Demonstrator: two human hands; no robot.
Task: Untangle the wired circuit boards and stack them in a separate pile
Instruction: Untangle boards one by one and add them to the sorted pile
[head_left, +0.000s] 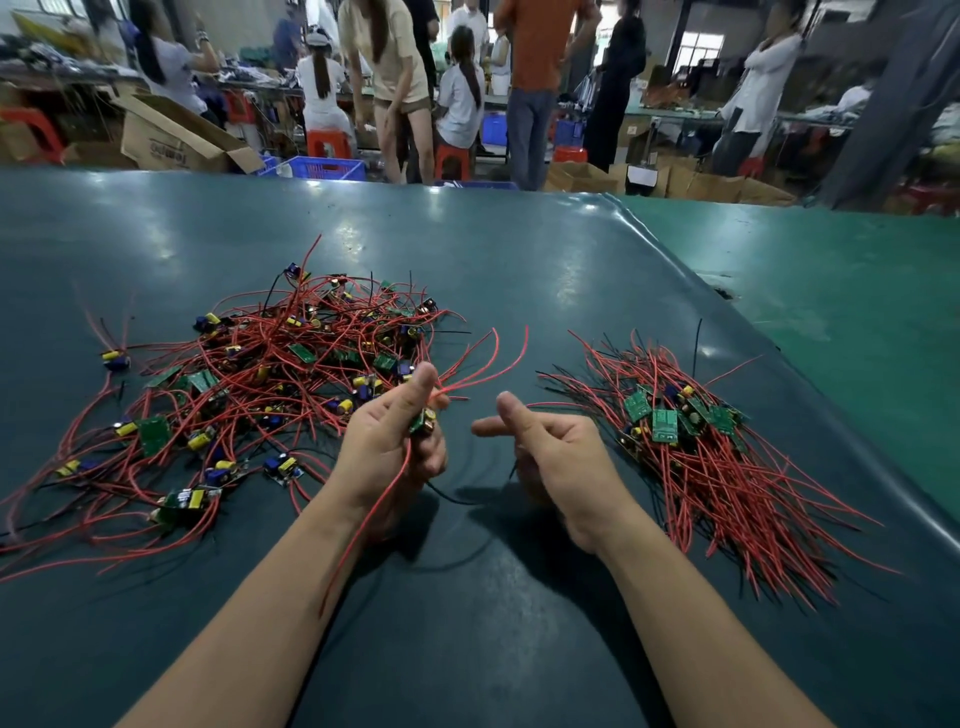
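Note:
A tangled heap of small green circuit boards with red and black wires (270, 374) spreads over the left half of the dark table mat (519, 270). On the right lies a sorted pile of boards (675, 421) with their red wires fanned toward me. My left hand (387, 447) grips one circuit board (422, 422) in its curled fingers, thumb up; its red wires trail up to the right and down along my forearm. My right hand (550, 452) hovers beside it with fingers loosely curled, thumb raised; whether it holds the thin black wire below it is unclear.
The mat's raised right edge (701, 280) borders a lighter green surface (831, 291). Beyond the table's far edge several people stand or sit among cardboard boxes (176, 135), blue crates (324, 167) and red stools (451, 158).

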